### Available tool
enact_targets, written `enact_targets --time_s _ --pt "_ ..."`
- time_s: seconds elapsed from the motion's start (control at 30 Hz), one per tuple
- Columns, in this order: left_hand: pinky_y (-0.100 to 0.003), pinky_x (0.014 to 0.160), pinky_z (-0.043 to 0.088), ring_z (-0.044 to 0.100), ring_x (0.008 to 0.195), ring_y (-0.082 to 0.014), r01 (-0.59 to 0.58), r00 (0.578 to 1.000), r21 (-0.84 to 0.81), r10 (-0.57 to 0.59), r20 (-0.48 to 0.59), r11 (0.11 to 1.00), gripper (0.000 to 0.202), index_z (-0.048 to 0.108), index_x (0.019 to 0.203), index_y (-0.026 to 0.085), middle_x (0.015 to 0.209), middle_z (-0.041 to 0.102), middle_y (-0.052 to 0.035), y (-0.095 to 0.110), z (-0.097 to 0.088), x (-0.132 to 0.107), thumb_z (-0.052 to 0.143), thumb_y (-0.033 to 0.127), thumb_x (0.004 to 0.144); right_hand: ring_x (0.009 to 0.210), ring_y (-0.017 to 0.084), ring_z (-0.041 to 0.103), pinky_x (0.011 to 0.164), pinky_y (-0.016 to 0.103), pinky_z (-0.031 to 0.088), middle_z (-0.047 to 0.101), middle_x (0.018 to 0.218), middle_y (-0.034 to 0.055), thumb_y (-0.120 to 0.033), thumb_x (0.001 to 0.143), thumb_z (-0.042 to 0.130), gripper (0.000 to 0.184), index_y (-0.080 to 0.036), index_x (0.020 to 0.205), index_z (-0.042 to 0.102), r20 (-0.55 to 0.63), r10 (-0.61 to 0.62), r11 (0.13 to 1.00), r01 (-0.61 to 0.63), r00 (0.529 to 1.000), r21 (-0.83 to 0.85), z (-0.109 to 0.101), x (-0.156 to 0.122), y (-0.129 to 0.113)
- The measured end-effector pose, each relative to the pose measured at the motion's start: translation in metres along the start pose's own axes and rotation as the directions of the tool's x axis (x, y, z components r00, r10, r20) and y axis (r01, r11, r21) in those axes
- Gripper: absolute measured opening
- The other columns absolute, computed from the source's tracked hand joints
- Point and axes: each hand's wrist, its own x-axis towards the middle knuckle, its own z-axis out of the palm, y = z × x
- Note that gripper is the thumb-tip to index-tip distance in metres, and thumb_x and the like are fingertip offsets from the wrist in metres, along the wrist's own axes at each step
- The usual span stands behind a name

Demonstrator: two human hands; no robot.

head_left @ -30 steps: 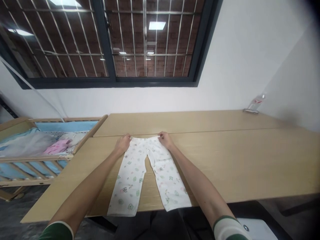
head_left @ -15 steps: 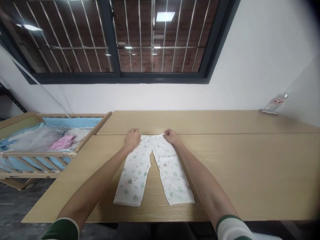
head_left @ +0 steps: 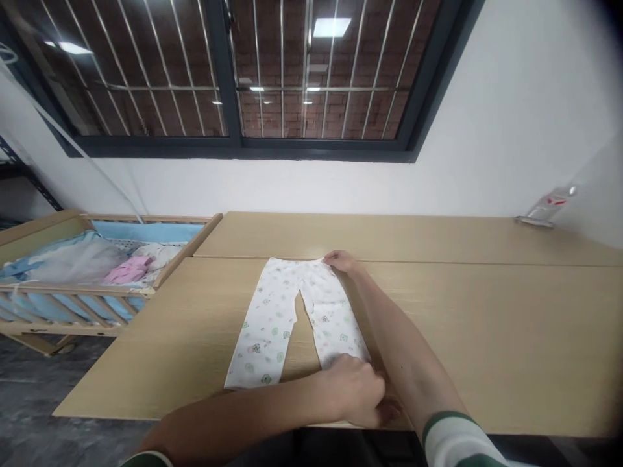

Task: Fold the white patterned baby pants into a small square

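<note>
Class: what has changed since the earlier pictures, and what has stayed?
The left hand left the waistband of the baby trousers and came back to the hem of the leg beside the right arm. The right hand stays at the waistband; the trousers still lie flat on the table.

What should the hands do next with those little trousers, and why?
Probably fold the right side over onto the other leg: the right hand holds the waistband corner of the baby trousers, the left hand sits at that same leg's hem, and the garment lies flat on the table.
</note>
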Motion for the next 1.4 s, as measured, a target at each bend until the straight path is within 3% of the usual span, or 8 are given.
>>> enact_targets --time_s 0.13,0.37,0.5,0.63,0.77,0.93,1.17,1.4 --pt "-0.047 0.061 0.053 0.073 0.091 -0.039 0.089 0.996 -0.099 -0.088 0.006 0.991 0.048 0.071 0.118 0.011 0.105 0.073 -0.0269 0.0 -0.007 0.0 0.05 0.043 0.089 0.071 0.017 0.065 0.069 0.025 0.05 0.073 0.074 0.0041 -0.021 0.064 0.088 0.024 -0.015 0.078 0.07 -0.001 0.026 0.999 -0.026 1.0 0.024 0.0 -0.001 -0.004" --pt "-0.045 0.073 0.055 0.073 0.093 -0.0365 0.169 0.982 -0.132 -0.178 -0.061 0.977 0.041 0.076 0.101 0.013 0.099 0.076 -0.0222 0.01 -0.02 -0.018 0.045 0.038 0.093 0.07 0.016 0.066 0.067 0.025 0.052 0.072 0.077 0.0045 -0.021 0.065 0.087 0.031 -0.015 0.088 0.067 -0.009 0.042 0.992 -0.041 0.999 0.12 0.002 -0.005 -0.011" --pt "-0.039 0.075 0.052 0.073 0.081 -0.0276 0.225 0.919 -0.345 -0.316 -0.235 0.911 0.042 0.074 0.089 0.018 0.09 0.077 -0.0138 0.011 -0.018 -0.046 0.039 0.038 0.098 0.069 0.017 0.068 0.063 0.026 0.053 0.073 0.083 0.0076 -0.021 0.072 0.082 0.031 -0.014 0.097 0.065 0.007 0.022 0.98 -0.023 1.0 0.199 0.006 -0.008 -0.023" --pt "-0.031 0.068 0.049 0.069 0.073 -0.0199 0.162 0.848 -0.647 -0.441 -0.295 0.745 0.043 0.071 0.085 0.022 0.084 0.077 -0.0067 0.009 -0.011 -0.083 0.036 0.041 0.101 0.065 0.015 0.066 0.06 0.025 0.053 0.073 0.082 0.0072 -0.022 0.075 0.079 0.032 -0.014 0.102 0.063 0.003 -0.021 0.971 0.019 1.0 0.239 0.017 -0.005 -0.046" --pt "-0.026 0.065 0.049 0.067 0.073 -0.0166 0.046 0.771 -0.833 -0.55 -0.321 0.551 0.047 0.068 0.077 0.023 0.084 0.077 -0.0037 0.006 -0.001 -0.118 0.036 0.047 0.101 0.062 0.013 0.061 0.056 0.023 0.049 0.068 0.075 0.0032 -0.023 0.074 0.078 0.029 -0.015 0.097 0.063 -0.051 -0.063 0.975 0.072 0.997 0.208 0.043 0.0 -0.071" --pt "-0.027 0.062 0.048 0.065 0.07 -0.0175 0.059 0.648 -0.885 -0.692 -0.319 0.463 0.052 0.068 0.073 0.024 0.078 0.075 -0.0037 -0.007 0.015 -0.16 0.039 0.059 0.097 0.062 0.012 0.059 0.056 0.022 0.046 0.065 0.076 0.0002 -0.024 0.075 0.074 0.028 -0.017 0.1 0.062 -0.11 -0.131 0.983 0.143 0.985 0.112 0.099 -0.001 -0.093" --pt "-0.027 0.055 0.04 0.059 0.057 -0.017 0.242 0.544 -0.882 -0.809 -0.223 0.405 0.053 0.058 0.061 0.022 0.058 0.064 -0.0025 -0.038 0.043 -0.201 0.042 0.062 0.092 0.075 0.016 0.063 0.069 0.024 0.046 0.068 0.081 0.0005 -0.011 0.073 0.065 0.019 -0.02 0.09 0.063 -0.089 -0.239 0.967 0.228 0.967 -0.116 0.17 -0.004 -0.102" --pt "-0.031 0.057 0.032 0.062 0.058 -0.0211 0.593 0.425 -0.627 -0.858 -0.289 0.505 0.041 0.049 0.058 0.024 0.057 0.061 -0.0037 -0.056 0.069 -0.214 0.04 0.042 0.094 0.088 0.021 0.065 0.077 0.028 0.044 0.072 0.088 0.0057 -0.007 0.075 0.064 0.018 -0.021 0.086 0.063 -0.08 -0.255 0.921 0.217 0.964 -0.323 0.198 -0.004 -0.098"
